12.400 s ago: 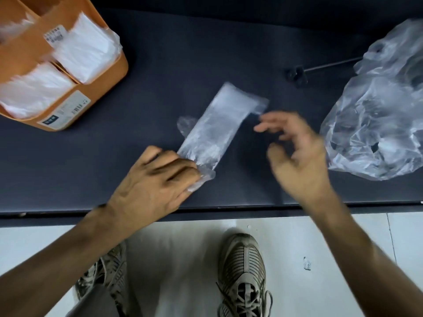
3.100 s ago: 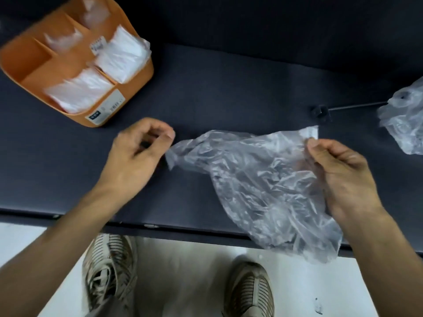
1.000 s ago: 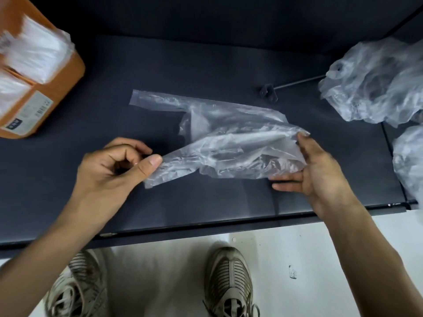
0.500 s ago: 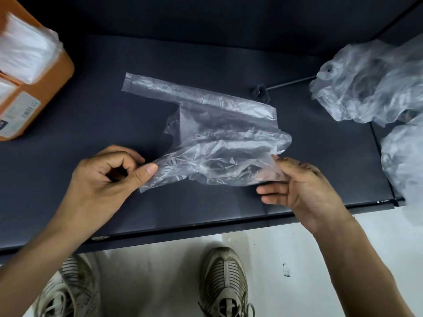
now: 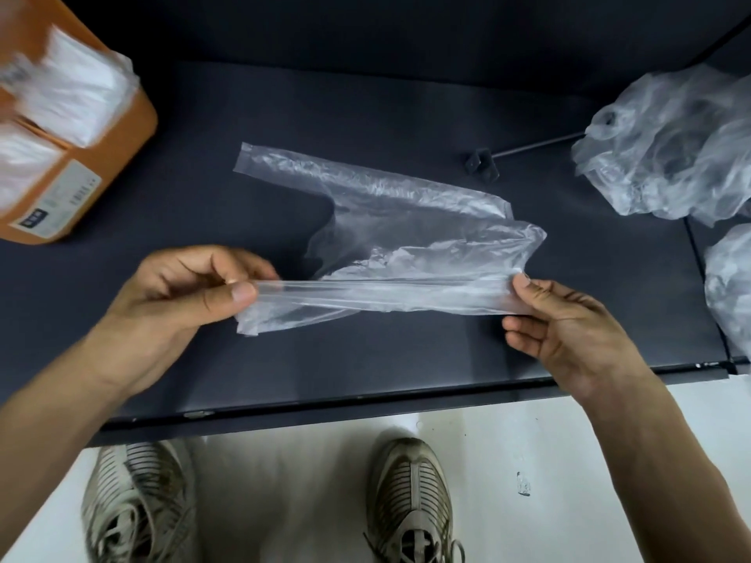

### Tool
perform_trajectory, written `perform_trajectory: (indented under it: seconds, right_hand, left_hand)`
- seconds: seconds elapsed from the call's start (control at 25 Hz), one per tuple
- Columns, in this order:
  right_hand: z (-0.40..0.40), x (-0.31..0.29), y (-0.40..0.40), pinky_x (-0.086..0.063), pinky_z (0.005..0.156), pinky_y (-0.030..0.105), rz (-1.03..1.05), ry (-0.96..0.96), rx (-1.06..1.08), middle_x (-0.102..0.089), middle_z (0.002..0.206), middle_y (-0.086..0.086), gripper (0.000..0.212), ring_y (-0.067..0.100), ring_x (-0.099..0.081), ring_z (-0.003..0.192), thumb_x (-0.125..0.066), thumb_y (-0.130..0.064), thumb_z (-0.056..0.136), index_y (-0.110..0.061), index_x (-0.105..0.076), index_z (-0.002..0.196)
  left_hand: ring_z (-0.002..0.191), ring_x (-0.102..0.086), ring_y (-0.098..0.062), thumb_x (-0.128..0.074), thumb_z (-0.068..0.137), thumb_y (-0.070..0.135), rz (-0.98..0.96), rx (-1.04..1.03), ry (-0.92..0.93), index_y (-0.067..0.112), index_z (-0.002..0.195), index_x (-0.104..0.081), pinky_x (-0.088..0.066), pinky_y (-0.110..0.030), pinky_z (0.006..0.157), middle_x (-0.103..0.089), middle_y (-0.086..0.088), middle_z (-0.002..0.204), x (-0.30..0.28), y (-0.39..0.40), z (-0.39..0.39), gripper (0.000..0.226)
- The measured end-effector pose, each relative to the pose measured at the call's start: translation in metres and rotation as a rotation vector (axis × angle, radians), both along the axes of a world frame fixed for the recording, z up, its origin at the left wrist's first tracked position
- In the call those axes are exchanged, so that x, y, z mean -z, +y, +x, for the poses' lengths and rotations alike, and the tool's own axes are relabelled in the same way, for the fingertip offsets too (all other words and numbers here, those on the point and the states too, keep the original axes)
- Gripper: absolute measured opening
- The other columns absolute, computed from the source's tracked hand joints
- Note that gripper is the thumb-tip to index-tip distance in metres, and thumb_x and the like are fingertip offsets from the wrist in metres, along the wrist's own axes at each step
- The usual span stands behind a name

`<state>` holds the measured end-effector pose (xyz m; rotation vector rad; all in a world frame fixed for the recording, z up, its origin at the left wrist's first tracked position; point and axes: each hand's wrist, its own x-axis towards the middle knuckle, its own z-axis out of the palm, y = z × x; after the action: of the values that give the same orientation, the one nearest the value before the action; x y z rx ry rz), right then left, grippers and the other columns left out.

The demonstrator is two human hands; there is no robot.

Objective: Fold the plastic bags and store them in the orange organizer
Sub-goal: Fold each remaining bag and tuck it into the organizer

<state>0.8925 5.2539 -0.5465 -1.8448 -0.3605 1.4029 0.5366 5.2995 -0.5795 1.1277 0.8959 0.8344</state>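
Note:
A clear plastic bag [image 5: 406, 221] lies spread on the dark table [image 5: 365, 107], its far handle strip pointing left. My left hand [image 5: 191, 290] pinches the near handle end between thumb and fingers. My right hand [image 5: 565, 319] pinches the bag's near right corner. Between them the near edge is pulled into a taut strip, lifted slightly off the surface. The orange organizer [image 5: 118, 152] stands at the far left, with folded white bags sticking out of its compartments.
A heap of crumpled clear bags [image 5: 670, 144] sits at the far right, with another clump [image 5: 731, 286] at the right edge. A thin metal rod with a small bracket [image 5: 483, 166] lies near the heap. The table's front edge runs just above my shoes.
Both hands have pulled the bag's near edge straight and taut between them. My right hand shifted from under the bag's side to pinching its corner. The far half stays flat.

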Motion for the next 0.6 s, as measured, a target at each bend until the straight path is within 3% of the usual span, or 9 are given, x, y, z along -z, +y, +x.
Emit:
perform_trajectory:
  seconds: [0.08, 0.2, 0.32, 0.48, 0.6]
  right_hand:
    - [0.001, 0.002, -0.001, -0.055, 0.051, 0.022, 0.001, 0.027, 0.020, -0.070, 0.071, -0.003, 0.017, 0.010, -0.066, 0.054, -0.075, -0.027, 0.076, -0.019, -0.067, 0.089]
    - [0.003, 0.006, -0.003, -0.055, 0.050, 0.022, 0.011, 0.004, 0.051, -0.069, 0.072, -0.003, 0.017, 0.010, -0.066, 0.053, -0.075, -0.024, 0.075, -0.017, -0.068, 0.089]
    - [0.004, 0.007, -0.002, -0.056, 0.051, 0.024, 0.016, -0.046, 0.030, -0.068, 0.073, 0.002, 0.017, 0.015, -0.068, 0.055, -0.073, -0.023, 0.081, -0.012, -0.067, 0.093]
    - [0.006, 0.004, -0.001, -0.055, 0.049, 0.024, 0.030, -0.095, -0.012, -0.067, 0.068, 0.002, 0.016, 0.015, -0.065, 0.051, -0.073, -0.022, 0.080, -0.011, -0.068, 0.090]
    - [0.005, 0.002, -0.003, -0.052, 0.045, 0.023, 0.035, -0.165, -0.062, -0.067, 0.062, 0.004, 0.007, 0.014, -0.060, 0.046, -0.072, -0.018, 0.086, -0.013, -0.067, 0.086]
  left_hand:
    - [0.067, -0.056, -0.018, -0.085, 0.070, 0.054, 0.003, 0.026, 0.043, 0.015, 0.068, -0.065, -0.047, -0.021, 0.065, -0.064, -0.005, 0.069, -0.002, 0.003, -0.002, 0.043]
    - [0.060, -0.047, -0.015, -0.082, 0.070, 0.060, 0.022, 0.113, 0.174, 0.013, 0.064, -0.064, -0.040, -0.018, 0.059, -0.053, -0.004, 0.061, -0.003, 0.009, -0.007, 0.050]
    - [0.063, -0.046, -0.021, -0.077, 0.075, 0.062, 0.050, 0.180, 0.288, 0.012, 0.061, -0.060, -0.039, -0.022, 0.061, -0.050, -0.013, 0.068, -0.002, 0.013, -0.011, 0.054]
    - [0.084, -0.059, -0.021, -0.083, 0.065, 0.065, 0.010, 0.125, 0.287, 0.013, 0.066, -0.062, -0.048, -0.018, 0.073, -0.068, -0.010, 0.095, -0.001, 0.014, -0.017, 0.056]
    - [0.072, -0.062, -0.020, -0.094, 0.047, 0.059, -0.098, 0.064, 0.229, 0.020, 0.072, -0.064, -0.050, -0.019, 0.059, -0.069, -0.013, 0.086, 0.001, 0.014, -0.014, 0.055]
